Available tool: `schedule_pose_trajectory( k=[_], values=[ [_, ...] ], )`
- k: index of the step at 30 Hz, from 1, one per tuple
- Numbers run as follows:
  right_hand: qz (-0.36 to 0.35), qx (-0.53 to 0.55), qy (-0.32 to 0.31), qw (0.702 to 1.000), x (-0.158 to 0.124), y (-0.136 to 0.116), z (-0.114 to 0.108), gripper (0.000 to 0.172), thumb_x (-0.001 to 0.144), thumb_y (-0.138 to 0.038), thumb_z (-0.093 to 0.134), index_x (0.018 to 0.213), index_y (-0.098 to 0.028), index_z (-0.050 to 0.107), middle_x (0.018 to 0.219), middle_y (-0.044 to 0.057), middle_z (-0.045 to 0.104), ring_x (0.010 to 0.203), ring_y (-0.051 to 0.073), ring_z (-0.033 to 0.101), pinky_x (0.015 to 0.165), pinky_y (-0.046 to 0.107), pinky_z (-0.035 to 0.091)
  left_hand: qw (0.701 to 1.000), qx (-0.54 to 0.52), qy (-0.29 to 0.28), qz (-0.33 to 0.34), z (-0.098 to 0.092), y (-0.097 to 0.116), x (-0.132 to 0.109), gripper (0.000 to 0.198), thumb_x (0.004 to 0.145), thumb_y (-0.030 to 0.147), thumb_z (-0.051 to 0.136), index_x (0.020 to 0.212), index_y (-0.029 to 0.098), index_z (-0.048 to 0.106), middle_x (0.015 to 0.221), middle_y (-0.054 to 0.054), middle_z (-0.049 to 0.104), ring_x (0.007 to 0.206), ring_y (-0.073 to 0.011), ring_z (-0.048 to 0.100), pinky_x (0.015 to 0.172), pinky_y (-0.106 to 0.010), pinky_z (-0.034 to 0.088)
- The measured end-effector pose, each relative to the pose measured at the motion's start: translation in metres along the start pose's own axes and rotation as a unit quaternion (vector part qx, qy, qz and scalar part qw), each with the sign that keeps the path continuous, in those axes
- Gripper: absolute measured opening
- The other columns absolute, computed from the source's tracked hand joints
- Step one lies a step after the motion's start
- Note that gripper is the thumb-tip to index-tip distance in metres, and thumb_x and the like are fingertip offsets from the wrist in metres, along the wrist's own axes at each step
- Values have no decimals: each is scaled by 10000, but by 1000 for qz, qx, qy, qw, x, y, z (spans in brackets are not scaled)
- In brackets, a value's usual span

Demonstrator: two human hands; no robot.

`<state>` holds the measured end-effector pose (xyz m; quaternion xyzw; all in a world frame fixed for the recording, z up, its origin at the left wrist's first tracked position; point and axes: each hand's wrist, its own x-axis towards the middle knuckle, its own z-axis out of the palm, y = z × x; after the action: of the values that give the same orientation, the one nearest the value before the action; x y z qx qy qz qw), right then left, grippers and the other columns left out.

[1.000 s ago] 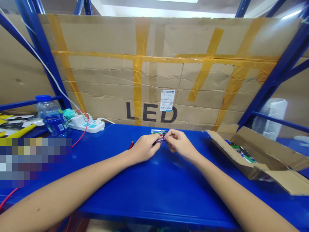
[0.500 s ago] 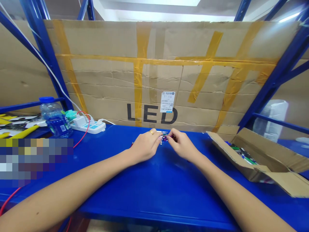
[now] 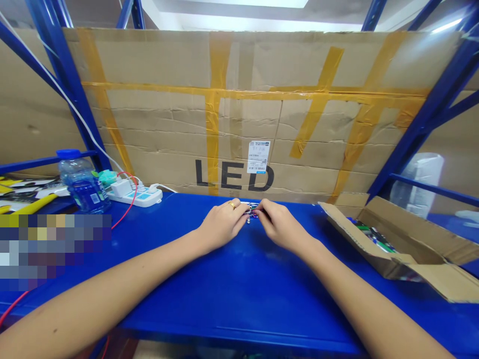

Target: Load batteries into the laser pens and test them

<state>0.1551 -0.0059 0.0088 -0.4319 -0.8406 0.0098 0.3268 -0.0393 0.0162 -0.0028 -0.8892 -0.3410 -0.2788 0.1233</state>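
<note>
My left hand (image 3: 223, 224), with a ring on one finger, is closed near the far side of the blue table (image 3: 224, 294). Opposite it, my right hand (image 3: 279, 222) is closed too, its thumb and index finger pinched. Between the fingertips of both hands shows a cluster of small shiny parts (image 3: 253, 212), with silver, red and purple glints. The parts are too small to name, and the fingers cover some of them. Just how each hand grips them is hidden.
An opened cardboard box (image 3: 400, 267) with pens (image 3: 377, 239) inside stands at right. On the left are a water bottle (image 3: 83, 184), a white power strip (image 3: 147, 197) and a red cable (image 3: 125, 209). A large cardboard sheet (image 3: 168, 134) marked LED rises behind the table.
Both hands stay together at nearly the same spot, with small shifts of the fingers around the little parts. The whole view has moved slightly.
</note>
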Motion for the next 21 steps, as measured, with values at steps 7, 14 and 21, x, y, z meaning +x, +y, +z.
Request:
schedule_pose_trajectory(
  k=[7,14,21],
  values=[
    [118,149,81,978,5,25,2,182,935,-302,425,796,-208,495,648,1,570,593,153,526,601,286,400,980,-168,50,-95,0,-23,4,121,911,272,579,984,183,618,959,-61,683,860,-205,630,779,-330,474],
    [164,266,20,950,6,31,1,220,903,-366,471,786,-194,544,645,-6,595,514,132,513,550,281,413,967,-222,65,-107,0,-28,6,128,902,245,584,987,189,661,974,-52,714,881,-206,643,806,-336,466],
    [91,262,-63,959,4,10,1,315,908,-369,483,721,-165,633,747,43,653,734,172,574,724,302,427,974,-218,43,-40,5,-21,2,145,922,263,560,989,196,669,929,-48,698,858,-190,629,783,-321,465]
  ],
)
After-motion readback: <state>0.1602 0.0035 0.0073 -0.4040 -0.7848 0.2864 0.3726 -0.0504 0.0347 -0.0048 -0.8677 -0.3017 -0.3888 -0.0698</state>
